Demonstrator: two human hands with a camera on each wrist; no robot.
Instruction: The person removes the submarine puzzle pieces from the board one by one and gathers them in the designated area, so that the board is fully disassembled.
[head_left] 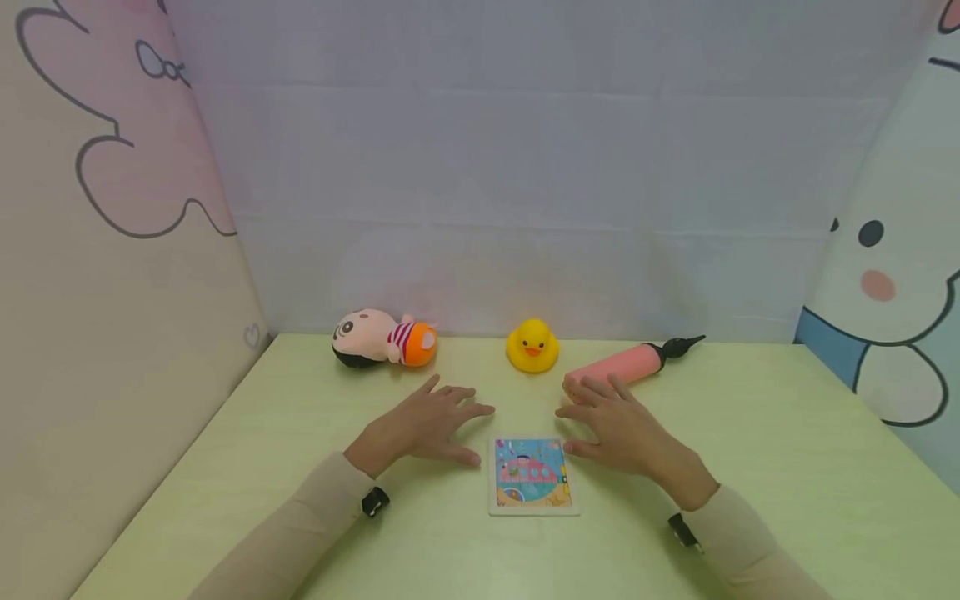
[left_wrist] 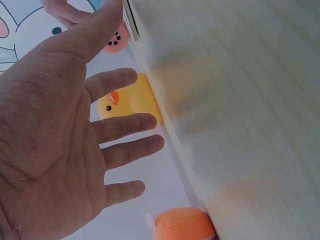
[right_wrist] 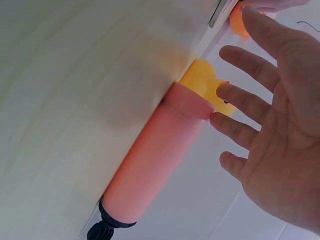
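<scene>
In the head view a flat white-framed picture puzzle (head_left: 531,473) with a pink submarine on blue lies on the table between both hands. To its left hovers the left hand (head_left: 426,423), fingers spread and holding nothing; its bare palm (left_wrist: 47,135) shows in the left wrist view. On the other side the right hand (head_left: 626,429) is spread too, thumb tip close to the puzzle's upper right corner. Its fingers overlap the near end of a pink hand pump (head_left: 622,364) with a black nozzle. The right wrist view shows that palm (right_wrist: 290,120) with nothing in it.
A yellow rubber duck (head_left: 532,347) sits at the back middle of the table (head_left: 750,450). Left of it a plush doll (head_left: 382,337) in orange shorts lies on its side. A pale curtain (head_left: 525,183) hangs behind, with cartoon-printed walls at both sides.
</scene>
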